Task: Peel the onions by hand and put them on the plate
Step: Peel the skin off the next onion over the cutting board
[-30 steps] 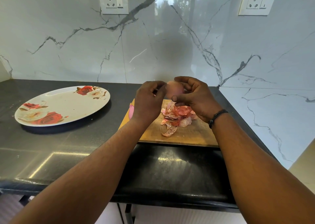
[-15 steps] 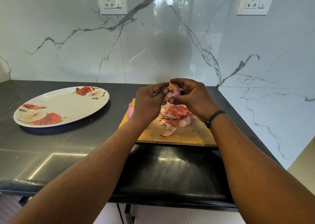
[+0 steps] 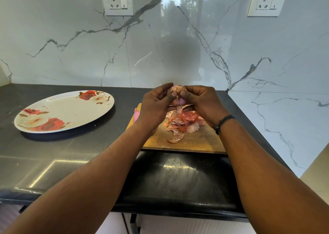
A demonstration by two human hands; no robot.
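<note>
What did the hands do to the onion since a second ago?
The left hand and right hand closed in tighter around the onion, and both thumbs now pinch its front where more pink flesh shows. The plate, peel pile and cutting board stayed put.

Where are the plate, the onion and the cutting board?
plate (image 3: 74, 109), head view, bare middle.
onion (image 3: 180, 101), head view, pink lower side between both hands.
cutting board (image 3: 201, 141), head view, bare wood near front.
</note>
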